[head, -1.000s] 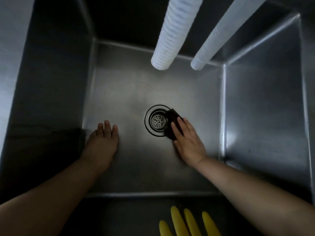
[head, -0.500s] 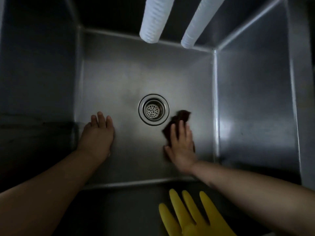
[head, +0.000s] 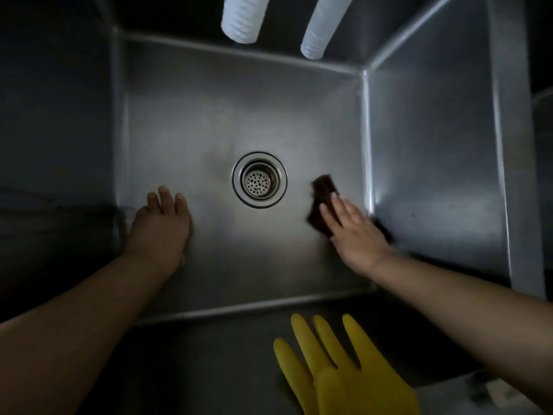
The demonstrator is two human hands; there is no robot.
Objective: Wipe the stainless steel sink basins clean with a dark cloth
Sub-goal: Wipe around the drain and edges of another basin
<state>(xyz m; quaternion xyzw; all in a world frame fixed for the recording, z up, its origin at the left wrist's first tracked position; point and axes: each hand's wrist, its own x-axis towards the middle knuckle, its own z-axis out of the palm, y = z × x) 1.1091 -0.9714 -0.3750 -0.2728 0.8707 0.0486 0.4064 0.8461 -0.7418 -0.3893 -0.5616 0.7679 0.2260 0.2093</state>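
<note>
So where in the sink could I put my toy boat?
Bare floor lies between the drain and the back wall, and in front between the left hand and right hand. The right side is crowded: that hand presses the dark cloth.

Two bare forearms reach in from the lower corners, no sleeves, watch, rings or gloves on the left hand [head: 160, 224] or the right hand [head: 354, 235], whose straight fingers [head: 329, 218] show short nails.
</note>
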